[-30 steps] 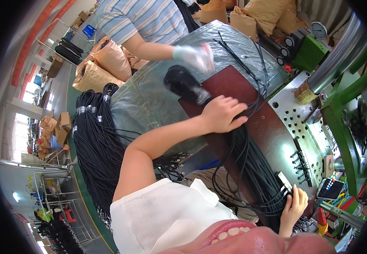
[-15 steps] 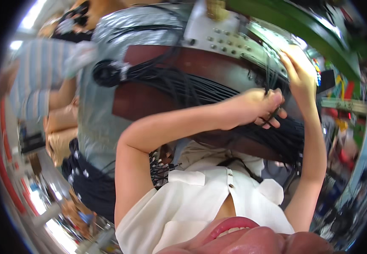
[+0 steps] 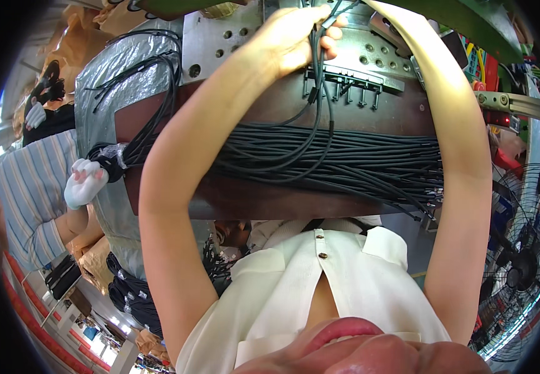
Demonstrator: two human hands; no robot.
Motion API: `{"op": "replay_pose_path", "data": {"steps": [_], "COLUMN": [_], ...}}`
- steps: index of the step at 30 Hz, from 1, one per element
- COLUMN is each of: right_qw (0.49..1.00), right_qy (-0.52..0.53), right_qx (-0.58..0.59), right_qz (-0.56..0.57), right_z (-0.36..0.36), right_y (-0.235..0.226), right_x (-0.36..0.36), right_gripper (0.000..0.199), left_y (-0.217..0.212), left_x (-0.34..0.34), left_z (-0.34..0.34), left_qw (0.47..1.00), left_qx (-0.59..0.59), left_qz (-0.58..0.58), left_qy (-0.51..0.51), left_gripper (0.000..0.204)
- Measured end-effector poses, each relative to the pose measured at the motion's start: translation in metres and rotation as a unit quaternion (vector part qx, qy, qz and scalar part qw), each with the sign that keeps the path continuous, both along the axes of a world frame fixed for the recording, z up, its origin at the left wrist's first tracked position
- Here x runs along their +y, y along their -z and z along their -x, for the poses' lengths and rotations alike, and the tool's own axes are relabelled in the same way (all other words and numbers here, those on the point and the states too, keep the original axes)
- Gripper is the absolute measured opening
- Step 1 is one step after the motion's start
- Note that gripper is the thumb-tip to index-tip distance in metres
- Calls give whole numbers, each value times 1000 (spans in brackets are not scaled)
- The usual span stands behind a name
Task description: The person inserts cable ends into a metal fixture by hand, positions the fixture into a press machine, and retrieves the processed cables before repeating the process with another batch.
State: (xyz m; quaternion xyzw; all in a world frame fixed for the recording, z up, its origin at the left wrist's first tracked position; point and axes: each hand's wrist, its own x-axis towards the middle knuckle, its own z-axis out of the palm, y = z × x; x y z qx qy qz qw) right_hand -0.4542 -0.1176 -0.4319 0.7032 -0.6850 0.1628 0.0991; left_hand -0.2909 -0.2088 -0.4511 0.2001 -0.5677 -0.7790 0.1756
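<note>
Left hand (image 3: 289,40) clenched on a few black cables (image 3: 320,93) at the bench's far edge, over the perforated metal plate (image 3: 220,43); right hand's grip can't tell (hidden). Most of the bundle (image 3: 345,162) lies unhandled on the brown bench (image 3: 251,202).

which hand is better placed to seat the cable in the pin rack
Left, probably. The left hand already grips the cable just above the pin rack. The right hand runs out of view at the top edge, so its grip can't be judged.

Right hand (image 3: 370,5) cut off by top edge, grip unseen
</note>
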Motion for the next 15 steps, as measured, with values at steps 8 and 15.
{"op": "replay_pose_path", "data": {"steps": [8,15], "right_qw": [998,939], "right_qy": [58,-54], "right_qx": [6,339], "right_qz": [-20,12], "right_z": [-3,33], "right_y": [-8,12], "right_x": [-2,6], "right_gripper": [30,26], "left_y": [-22,-15], "left_x": [-41,-33], "left_z": [-16,-1], "left_qw": [624,764], "left_qx": [12,-73], "left_qz": [770,634], "left_qy": [-129,-99], "left_gripper": [18,20]}}
